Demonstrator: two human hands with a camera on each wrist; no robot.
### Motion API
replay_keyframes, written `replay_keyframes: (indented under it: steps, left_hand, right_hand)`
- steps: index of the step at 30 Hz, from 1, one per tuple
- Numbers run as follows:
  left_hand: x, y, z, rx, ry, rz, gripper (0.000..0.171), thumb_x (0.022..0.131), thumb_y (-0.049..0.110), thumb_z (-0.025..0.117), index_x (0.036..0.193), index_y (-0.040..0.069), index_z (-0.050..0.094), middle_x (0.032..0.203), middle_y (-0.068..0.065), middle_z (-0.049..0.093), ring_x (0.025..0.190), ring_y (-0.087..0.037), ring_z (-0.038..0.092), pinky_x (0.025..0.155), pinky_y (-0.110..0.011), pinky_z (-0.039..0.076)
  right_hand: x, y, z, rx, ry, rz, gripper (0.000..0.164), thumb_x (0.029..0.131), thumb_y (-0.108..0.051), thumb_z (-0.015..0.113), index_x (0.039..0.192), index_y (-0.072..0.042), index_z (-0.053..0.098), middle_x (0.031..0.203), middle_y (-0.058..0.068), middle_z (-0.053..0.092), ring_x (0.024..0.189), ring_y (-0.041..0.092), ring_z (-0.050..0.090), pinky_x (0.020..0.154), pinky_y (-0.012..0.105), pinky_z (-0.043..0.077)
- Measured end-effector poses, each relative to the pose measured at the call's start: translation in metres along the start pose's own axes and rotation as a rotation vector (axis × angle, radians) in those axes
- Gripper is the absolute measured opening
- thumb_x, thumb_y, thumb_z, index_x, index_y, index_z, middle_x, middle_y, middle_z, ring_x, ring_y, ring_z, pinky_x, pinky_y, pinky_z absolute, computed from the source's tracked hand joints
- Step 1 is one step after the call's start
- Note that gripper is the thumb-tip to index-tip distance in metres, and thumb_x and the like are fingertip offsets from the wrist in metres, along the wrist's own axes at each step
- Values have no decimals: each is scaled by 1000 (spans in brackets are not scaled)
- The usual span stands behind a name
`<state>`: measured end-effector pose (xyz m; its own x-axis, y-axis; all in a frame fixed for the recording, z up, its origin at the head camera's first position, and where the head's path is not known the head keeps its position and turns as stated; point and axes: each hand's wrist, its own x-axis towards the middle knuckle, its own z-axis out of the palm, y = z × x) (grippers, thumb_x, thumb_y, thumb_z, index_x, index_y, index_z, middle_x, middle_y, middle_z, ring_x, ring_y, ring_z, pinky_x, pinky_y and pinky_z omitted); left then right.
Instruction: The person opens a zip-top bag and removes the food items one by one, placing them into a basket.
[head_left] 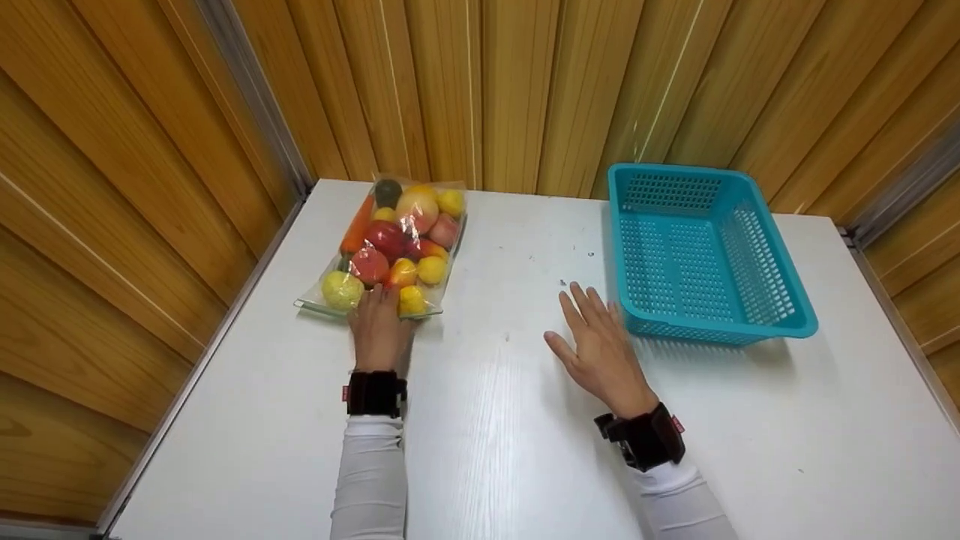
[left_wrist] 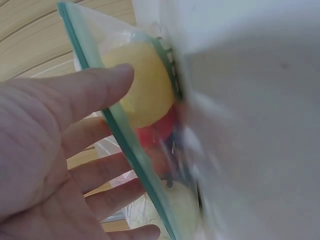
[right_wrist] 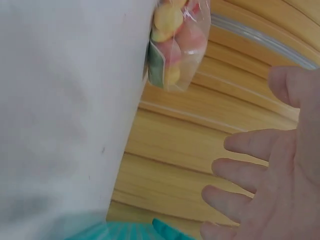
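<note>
Grasping the clear, green-edged plastic bag [head_left: 435, 298] of colourful produce [head_left: 386, 240] at eleven o'clock is judged the current step, left hand [head_left: 378, 330] and right hand [head_left: 604, 356] outspread, a pinch needed next.

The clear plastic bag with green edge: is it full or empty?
Full: red and yellow round fruits and an orange carrot show packed inside the clear plastic bag.

You seem to be in a booth-like workstation, possibly a lab's: wood-look panelling [head_left: 517, 97] stands beyond your left hand [head_left: 379, 330] and right hand [head_left: 604, 357], and also closes in on either side of them. Grey metal strips [head_left: 253, 86] trim the corners. A plain white counter [head_left: 480, 450] lies below; black strapped-on devices [head_left: 373, 393] sit just behind each hand.
</note>
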<state>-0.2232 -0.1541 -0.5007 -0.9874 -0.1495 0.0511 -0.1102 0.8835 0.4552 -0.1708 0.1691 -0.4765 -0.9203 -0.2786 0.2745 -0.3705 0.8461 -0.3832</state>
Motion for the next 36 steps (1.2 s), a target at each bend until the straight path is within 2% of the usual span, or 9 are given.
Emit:
replay_keyframes:
  steps: [6,12,16,21,28,33,36]
  left_hand:
    - [-2,5,3,-19,60,9,50,94,16,72,143,9,62,141,-17,59,130,-36,50,111,-59,32]
    - [-5,10,5,-64,87,77,46,89,11,76,135,9,69,133,-17,67,123,-37,57,107,-55,34]
    - [-9,15,6,-64,113,121,38,88,7,75,126,7,74,123,-16,71,116,-37,60,103,-55,36]
    - [-11,21,6,-17,129,170,34,86,0,73,118,7,77,113,-14,74,106,-38,64,95,-56,41]
    - [-11,28,6,77,104,217,42,85,-3,71,122,15,77,111,-14,74,103,-39,67,86,-58,43]
    - [-11,31,6,51,80,230,42,84,-3,75,120,18,78,103,-14,76,100,-38,68,86,-58,41]
    - [-12,32,6,30,67,237,42,82,-1,78,118,20,79,101,-13,76,100,-37,67,86,-57,40]
  right_hand:
    - [16,-22,27,30,-19,-79,66,103,-36,60,151,5,45,160,24,39,150,43,32,123,58,21]
    - [40,-38,55,75,-73,-182,63,102,-31,61,150,7,46,157,24,43,146,41,39,121,52,29]
    - [55,-43,72,88,-60,-273,60,97,-22,68,145,10,50,151,27,49,138,42,48,114,50,41]
    - [67,-47,85,108,-61,-322,56,92,-13,71,140,11,55,142,27,57,129,41,57,105,48,50]
    - [77,-56,93,155,-104,-273,50,90,-5,71,136,7,58,121,27,67,110,41,66,94,50,56]
    - [82,-59,96,182,-116,-190,21,87,4,67,107,4,65,92,16,68,86,33,66,76,47,57]
    - [83,-59,97,193,-120,-150,11,85,8,64,94,3,64,85,13,66,80,30,65,72,46,55]
